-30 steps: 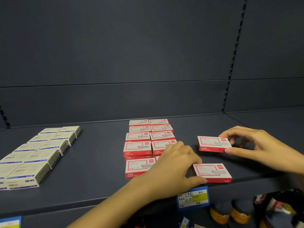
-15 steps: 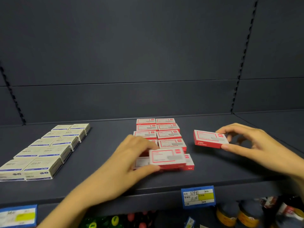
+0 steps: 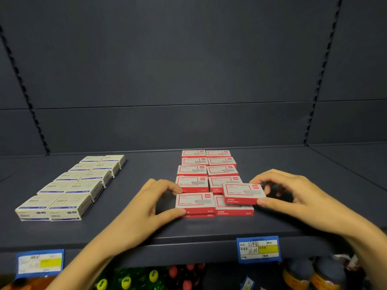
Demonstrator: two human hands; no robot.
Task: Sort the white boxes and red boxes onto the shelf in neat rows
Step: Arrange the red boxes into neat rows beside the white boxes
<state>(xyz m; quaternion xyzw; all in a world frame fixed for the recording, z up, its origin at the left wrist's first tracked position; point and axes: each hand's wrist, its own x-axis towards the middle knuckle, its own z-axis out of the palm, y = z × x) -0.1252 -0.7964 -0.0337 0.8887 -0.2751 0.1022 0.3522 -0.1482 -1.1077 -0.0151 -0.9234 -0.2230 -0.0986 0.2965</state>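
Presently pinching one red box point(image 3: 195, 203) by its left end in the left hand point(image 3: 144, 208), thumb at the near corner, fingers point(image 3: 167, 186) curled to the far one; resting it on the front-left pile of the red boxes point(image 3: 209, 170), seemingly to square it with the box beneath; gripping a second red box point(image 3: 243, 193) by its right end in the right hand point(image 3: 297, 197), thumb in front, fingertips behind; carrying it askew over the front-right pile, apparently not yet seated; taking both by the ends, probably to leave the long sides free for lining up; building two columns running back along the middle of the shelf point(image 3: 146, 233); keeping the white boxes point(image 3: 71, 187) well apart to the left, likewise in two columns, so separated by colour; hard to tell how many layers in the rear piles; print on the lids unreadable; price tags point(image 3: 258, 249) on the shelf lip blurred; goods below cut off and too dim to name.
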